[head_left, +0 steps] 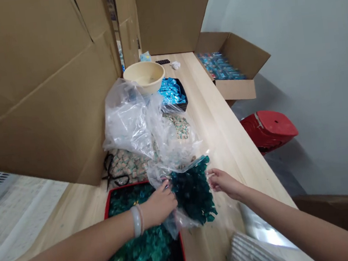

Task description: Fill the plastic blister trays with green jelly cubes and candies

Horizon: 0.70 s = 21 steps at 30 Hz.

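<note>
A clear plastic bag with a dark clump of teal translucent pieces lies on the table between my hands. My left hand, with a pale bangle on its wrist, is closed on the bag's left edge. At the right edge, my right hand has its fingers bent together in a pinch on the thin plastic. Under my left forearm is a red-rimmed black tray holding many teal-green pieces; the arm hides part of it.
Black scissors lie beyond the tray, beside bagged small beige-green pieces. Behind stand a crumpled clear bag, a cream basin and blue foil packets. Cardboard walls the left; an open carton and red stool are right.
</note>
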Motion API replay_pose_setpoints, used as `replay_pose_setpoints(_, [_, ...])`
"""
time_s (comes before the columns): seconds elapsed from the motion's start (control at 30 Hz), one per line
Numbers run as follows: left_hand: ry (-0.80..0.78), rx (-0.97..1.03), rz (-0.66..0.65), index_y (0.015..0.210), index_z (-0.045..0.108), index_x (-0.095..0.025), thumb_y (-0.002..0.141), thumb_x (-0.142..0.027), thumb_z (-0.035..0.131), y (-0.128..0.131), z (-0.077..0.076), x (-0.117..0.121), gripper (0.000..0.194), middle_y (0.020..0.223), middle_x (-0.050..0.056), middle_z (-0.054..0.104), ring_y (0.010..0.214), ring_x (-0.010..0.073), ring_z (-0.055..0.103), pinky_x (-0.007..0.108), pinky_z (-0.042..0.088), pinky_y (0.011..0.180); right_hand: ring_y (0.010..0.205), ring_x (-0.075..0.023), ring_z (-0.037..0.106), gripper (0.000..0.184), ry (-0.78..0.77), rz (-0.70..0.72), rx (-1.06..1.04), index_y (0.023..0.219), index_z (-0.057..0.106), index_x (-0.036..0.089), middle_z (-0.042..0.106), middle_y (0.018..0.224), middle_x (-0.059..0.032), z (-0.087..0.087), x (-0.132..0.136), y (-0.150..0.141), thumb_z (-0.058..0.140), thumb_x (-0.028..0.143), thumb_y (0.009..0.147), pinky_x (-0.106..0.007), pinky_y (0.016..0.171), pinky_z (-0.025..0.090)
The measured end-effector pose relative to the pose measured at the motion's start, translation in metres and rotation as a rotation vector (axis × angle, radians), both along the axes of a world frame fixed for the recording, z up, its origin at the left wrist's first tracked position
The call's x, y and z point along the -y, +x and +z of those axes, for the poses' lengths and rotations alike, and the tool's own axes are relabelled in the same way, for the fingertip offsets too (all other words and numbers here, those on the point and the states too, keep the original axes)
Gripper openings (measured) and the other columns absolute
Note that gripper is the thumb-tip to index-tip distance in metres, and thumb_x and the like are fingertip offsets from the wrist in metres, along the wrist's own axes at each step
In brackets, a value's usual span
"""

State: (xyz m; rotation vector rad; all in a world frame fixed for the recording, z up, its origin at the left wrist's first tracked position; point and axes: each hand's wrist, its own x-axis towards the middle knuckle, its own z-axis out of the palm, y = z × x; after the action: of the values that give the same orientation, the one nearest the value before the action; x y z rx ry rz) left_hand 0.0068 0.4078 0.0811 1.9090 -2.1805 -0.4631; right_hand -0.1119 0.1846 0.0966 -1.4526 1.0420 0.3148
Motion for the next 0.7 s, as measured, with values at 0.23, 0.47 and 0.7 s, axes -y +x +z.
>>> replay_pose_setpoints(0.23, [0.093, -0.052, 0.215, 0.079, 0.062, -0.012, 0.079, -0.015, 0.044, -0.001, 0.014, 0.045, 0.018, 0.077, 0.009, 0.062, 0.076, 0.0197, 0.057, 0.031, 0.042, 0.065, 0.057, -0.0138, 0.049, 0.028, -0.346, 0.388, 0.12, 0.085, 0.049, 0.018, 0.053, 0.062, 0.0017, -0.009, -0.051, 0.01, 0.054, 0.026, 0.059, -0.024, 0.051, 0.036])
replay_pose_setpoints(0.47, [0.113, -0.3, 0.279, 0.076, 0.065, -0.011, 0.069, -0.012, 0.055, 0.007, 0.05, 0.046, 0.012, 0.072, 0.006, 0.065, 0.071, 0.016, 0.059, 0.023, 0.043, 0.063, 0.075, -0.0224, 0.055, 0.021, -0.507, 0.647, 0.124, 0.076, 0.054, 0.016, 0.062, 0.076, -0.0059, -0.025, -0.073, 0.006, 0.045, 0.012, 0.058, -0.033, 0.068, 0.041])
replay_pose_setpoints(0.7, [-0.063, -0.671, 0.655, 0.104, 0.056, -0.016, 0.079, -0.031, 0.046, 0.036, 0.123, -0.132, 0.031, 0.101, 0.006, 0.062, 0.088, 0.0143, 0.058, 0.023, 0.044, 0.079, 0.069, -0.0186, 0.055, 0.012, -0.562, 0.69, 0.275, 0.072, 0.051, 0.019, 0.058, 0.066, -0.0003, 0.028, -0.081, -0.003, 0.043, 0.023, 0.064, -0.029, 0.066, 0.043])
